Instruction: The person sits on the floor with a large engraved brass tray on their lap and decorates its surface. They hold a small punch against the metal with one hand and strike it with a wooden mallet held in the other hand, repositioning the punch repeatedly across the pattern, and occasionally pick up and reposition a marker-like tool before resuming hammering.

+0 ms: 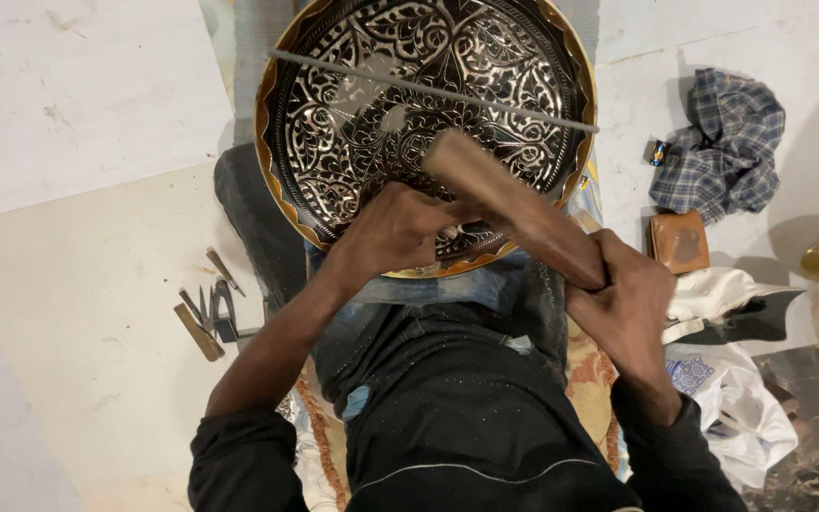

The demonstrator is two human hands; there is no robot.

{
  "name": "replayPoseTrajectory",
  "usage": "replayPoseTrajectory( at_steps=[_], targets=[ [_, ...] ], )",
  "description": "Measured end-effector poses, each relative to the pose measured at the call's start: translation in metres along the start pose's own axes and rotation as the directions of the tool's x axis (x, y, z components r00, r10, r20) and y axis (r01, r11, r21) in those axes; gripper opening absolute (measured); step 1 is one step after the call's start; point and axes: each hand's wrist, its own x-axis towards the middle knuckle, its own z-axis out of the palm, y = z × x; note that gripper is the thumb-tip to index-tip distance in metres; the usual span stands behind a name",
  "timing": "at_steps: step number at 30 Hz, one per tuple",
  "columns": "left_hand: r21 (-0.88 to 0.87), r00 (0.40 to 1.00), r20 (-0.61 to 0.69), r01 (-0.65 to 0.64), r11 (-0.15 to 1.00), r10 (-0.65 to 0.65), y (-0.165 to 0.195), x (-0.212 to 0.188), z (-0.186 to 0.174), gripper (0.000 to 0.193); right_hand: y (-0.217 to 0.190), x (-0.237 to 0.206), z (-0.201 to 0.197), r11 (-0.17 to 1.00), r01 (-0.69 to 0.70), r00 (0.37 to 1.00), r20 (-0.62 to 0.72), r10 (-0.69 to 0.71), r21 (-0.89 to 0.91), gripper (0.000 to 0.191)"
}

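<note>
Here, what we see:
Right hand (629, 301): we grip a wooden mallet (514, 209), lower right.
Left hand (392, 230): we press closed fingers on the engraved tray (353, 133), frame center; what they pinch is hidden.

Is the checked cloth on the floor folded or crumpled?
Crumpled: the checked cloth lies bunched in an uneven heap with loose wrinkles, no flat folds.

checked cloth (720, 144), small tools (209, 308), plastic bag (739, 410)

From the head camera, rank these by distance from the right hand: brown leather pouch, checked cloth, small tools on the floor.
From the right hand:
1. Brown leather pouch, just beyond it to the right.
2. Checked cloth, farther up on the right.
3. Small tools, across the body on the left floor.
</note>
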Motion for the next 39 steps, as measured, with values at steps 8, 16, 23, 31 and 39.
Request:
replayPoseTrajectory(
  at_steps=[8,16,23,31,39],
  targets=[
    [0.002,0.997,0.050,0.055,0.998,-0.055,-0.002,0.002,0.006,0.066,0.003,-0.004,0.018,0.993,0.007,0.992,-0.125,-0.023,-0.120,0.018],
    [0.026,0.995,0.089,0.042,0.999,-0.045,-0.006,-0.001,0.010,0.068,0.007,-0.004,0.021,0.996,0.021,0.981,-0.192,-0.004,0.087,0.023],
    [-0.007,1.000,0.011,-0.012,1.000,0.012,-0.005,0.000,0.008,0.065,0.017,-0.012,0.029,0.999,-0.023,0.985,-0.169,0.031,0.047,0.021],
    [-0.182,0.971,-0.119,0.186,0.966,-0.210,0.007,-0.010,0.018,0.059,0.031,-0.025,0.031,0.984,-0.171,0.985,-0.036,0.169,-0.058,0.027],
    [-0.367,0.921,-0.195,0.250,0.896,-0.337,0.019,-0.027,0.034,0.062,0.044,-0.044,0.061,0.933,-0.252,0.958,-0.068,0.277,0.257,0.022]
  ],
)
